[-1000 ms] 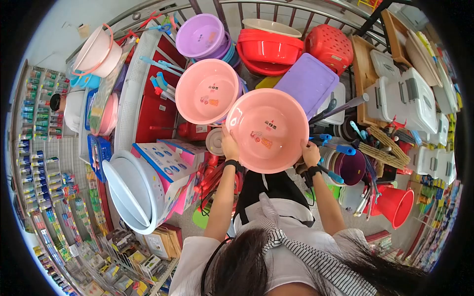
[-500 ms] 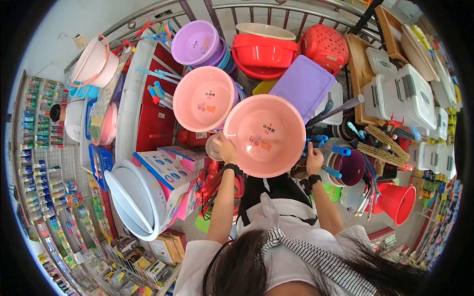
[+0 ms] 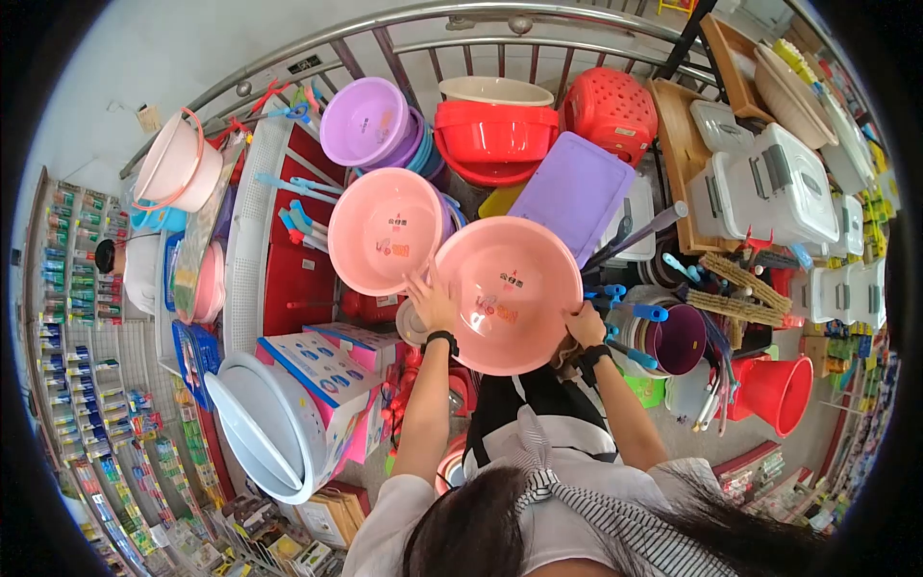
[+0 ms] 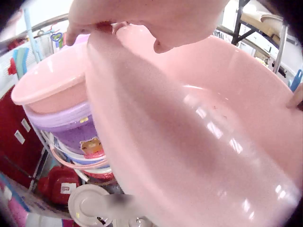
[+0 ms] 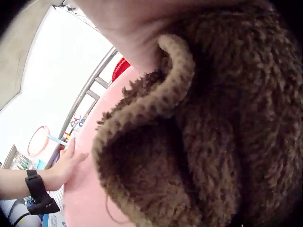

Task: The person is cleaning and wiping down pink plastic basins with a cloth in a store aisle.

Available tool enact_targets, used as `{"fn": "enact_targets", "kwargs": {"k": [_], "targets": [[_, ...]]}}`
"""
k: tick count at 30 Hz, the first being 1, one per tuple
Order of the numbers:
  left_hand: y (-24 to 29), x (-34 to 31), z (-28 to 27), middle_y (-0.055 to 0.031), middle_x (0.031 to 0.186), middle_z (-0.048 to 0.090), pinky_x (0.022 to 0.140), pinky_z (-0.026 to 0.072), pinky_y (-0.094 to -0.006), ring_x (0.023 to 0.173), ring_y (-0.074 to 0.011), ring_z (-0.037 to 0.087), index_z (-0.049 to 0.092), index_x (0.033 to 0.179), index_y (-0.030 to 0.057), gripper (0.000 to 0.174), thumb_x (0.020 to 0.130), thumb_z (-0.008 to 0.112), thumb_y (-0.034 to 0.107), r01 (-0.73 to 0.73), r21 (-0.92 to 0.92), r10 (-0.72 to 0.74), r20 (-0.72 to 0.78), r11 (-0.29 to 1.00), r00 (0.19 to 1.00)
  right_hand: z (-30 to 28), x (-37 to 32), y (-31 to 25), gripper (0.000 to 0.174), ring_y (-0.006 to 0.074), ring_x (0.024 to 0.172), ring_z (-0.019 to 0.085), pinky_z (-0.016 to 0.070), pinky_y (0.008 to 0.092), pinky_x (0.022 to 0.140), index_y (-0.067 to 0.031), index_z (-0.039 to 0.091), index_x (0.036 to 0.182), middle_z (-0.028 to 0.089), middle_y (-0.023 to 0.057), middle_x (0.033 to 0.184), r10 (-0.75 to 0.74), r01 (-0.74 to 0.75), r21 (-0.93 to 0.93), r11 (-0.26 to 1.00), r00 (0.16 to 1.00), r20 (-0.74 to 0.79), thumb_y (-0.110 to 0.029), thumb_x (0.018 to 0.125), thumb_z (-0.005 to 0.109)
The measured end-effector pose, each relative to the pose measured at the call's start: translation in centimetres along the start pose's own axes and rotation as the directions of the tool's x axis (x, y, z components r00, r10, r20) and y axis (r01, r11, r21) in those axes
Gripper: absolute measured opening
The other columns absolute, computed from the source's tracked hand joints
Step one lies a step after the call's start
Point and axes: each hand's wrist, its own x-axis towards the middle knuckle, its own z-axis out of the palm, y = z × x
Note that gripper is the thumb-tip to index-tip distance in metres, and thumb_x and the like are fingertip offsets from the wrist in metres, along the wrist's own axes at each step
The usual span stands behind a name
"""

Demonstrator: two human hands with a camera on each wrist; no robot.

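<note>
A large pink basin (image 3: 508, 322) is tilted in front of the person, beside another pink basin (image 3: 386, 231) on a stack. The left hand (image 3: 433, 303) lies at its left rim with fingers spread; in the left wrist view this hand (image 4: 151, 21) reaches over the rim. From the right wrist view, the left hand's fingers (image 5: 71, 153) look straight against the pink plastic. The right hand (image 3: 585, 327), at the basin's right rim, holds a fuzzy brown cloth (image 5: 265, 109) with a dotted beige edge. Its fingertips are mostly hidden behind the cloth in that view.
Purple basins (image 3: 365, 123) and red basins (image 3: 495, 139) stand behind, below a metal railing (image 3: 452, 10). On the right are a purple lid (image 3: 574, 197), mop handles and clear storage boxes (image 3: 774, 188). Boxes (image 3: 322, 367) and a pale blue tub (image 3: 264, 433) stand left.
The left hand has gone from gripping the rim to lying on it with spread fingers. Brown cloth now shows at the right hand. The head view has shifted, with the basins lower in it.
</note>
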Motion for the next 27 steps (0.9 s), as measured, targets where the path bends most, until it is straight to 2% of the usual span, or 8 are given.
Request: {"fn": "enact_targets", "kwargs": {"k": [2,3,7,11,13,16,19,27], "targets": [[-0.9,-0.6,1.1,-0.0278,0.144,0.032,0.102,0.0409,-0.0566,0.137,-0.0509,0.027,0.024,0.152,0.0184,0.072,0.09,0.059,0.028,0.016,-0.022,-0.013,0.115,1.0,0.993,0.0,0.5,0.2,0.052,0.044,0.095,0.065,0.0508,0.0529,0.081,-0.0021,0.056,0.106,0.068,0.0255,0.102,0.002,-0.002,-0.065,0.998,1.0,0.006,-0.045,0.078,0.064],[-1.1,-0.9,1.5,-0.0232,0.145,0.033,0.092,0.0511,-0.0547,0.137,-0.0489,0.028,0.025,0.152,0.0207,0.071,0.09,0.058,0.028,0.049,-0.092,-0.035,0.144,0.995,0.989,0.1,0.7,0.3,0.051,0.0435,0.095,0.065,0.0512,0.0519,0.081,-0.0018,0.057,0.106,0.067,0.0259,0.101,0.011,-0.01,-0.076,0.997,1.0,0.017,-0.044,0.079,0.062],[-0.9,-0.8,1.4,-0.0226,0.143,0.035,0.08,0.0573,-0.0522,0.137,-0.0481,0.03,0.024,0.152,0.023,0.073,0.088,0.058,0.028,0.076,-0.067,-0.066,0.14,0.995,0.988,0.5,1.4,0.4,0.049,0.0412,0.095,0.066,0.0517,0.0487,0.083,-0.0024,0.063,0.103,0.069,0.0233,0.101,0.01,-0.002,-0.107,0.994,0.997,0.072,-0.044,0.078,0.061],[-0.8,-0.4,2.1,-0.0247,0.144,0.034,0.088,0.0534,-0.0548,0.136,-0.0494,0.03,0.023,0.153,0.0229,0.076,0.087,0.06,0.035,0.117,-0.028,-0.109,0.195,0.993,0.975,0.5,2.3,0.4,0.045,0.0391,0.096,0.067,0.0515,0.046,0.085,-0.0037,0.066,0.099,0.069,0.021,0.101,0.057,-0.048,-0.08,0.996,0.992,0.11,-0.042,0.077,0.061],[-0.7,-0.2,2.4,-0.0271,0.144,0.033,0.1,0.0442,-0.0565,0.135,-0.0507,0.03,0.021,0.154,0.0226,0.082,0.085,0.062,0.042,0.065,0.004,-0.065,0.12,0.998,0.991,0.0,2.3,-0.1,0.043,0.0385,0.094,0.067,0.0518,0.045,0.084,-0.004,0.068,0.099,0.07,0.0201,0.099,0.059,-0.047,-0.11,0.993,0.992,0.114,-0.04,0.076,0.061],[-0.4,-0.1,2.0,-0.0285,0.145,0.031,0.109,0.0339,-0.0559,0.136,-0.0514,0.029,0.022,0.154,0.022,0.087,0.082,0.066,0.045,0.083,-0.006,-0.082,0.156,0.996,0.984,-1.3,1.8,-0.9,0.045,0.0387,0.092,0.067,0.0529,0.0456,0.081,-0.0017,0.067,0.099,0.07,0.0211,0.097,0.052,-0.04,-0.067,0.997,0.98,0.192,-0.04,0.076,0.061],[-0.4,-0.2,1.5,-0.0287,0.146,0.031,0.11,0.0334,-0.0542,0.137,-0.0512,0.027,0.022,0.153,0.022,0.09,0.08,0.069,0.044,0.105,-0.013,-0.1,0.216,0.994,0.971,0.2,2.6,0.2,0.046,0.0395,0.091,0.068,0.0536,0.0464,0.078,0.0006,0.066,0.097,0.07,0.0226,0.094,0.046,-0.038,-0.062,0.997,0.989,0.142,-0.041,0.077,0.062],[-0.2,-0.1,1.9,-0.0266,0.147,0.03,0.104,0.0413,-0.0535,0.138,-0.0497,0.026,0.026,0.152,0.0217,0.087,0.08,0.069,0.043,0.123,-0.006,-0.12,0.162,0.992,0.979,1.4,3.0,1.7,0.048,0.0412,0.09,0.067,0.0525,0.0483,0.081,0.0003,0.064,0.098,0.069,0.0228,0.097,0.005,0.003,-0.079,0.997,0.996,0.093,-0.044,0.078,0.062]]}}
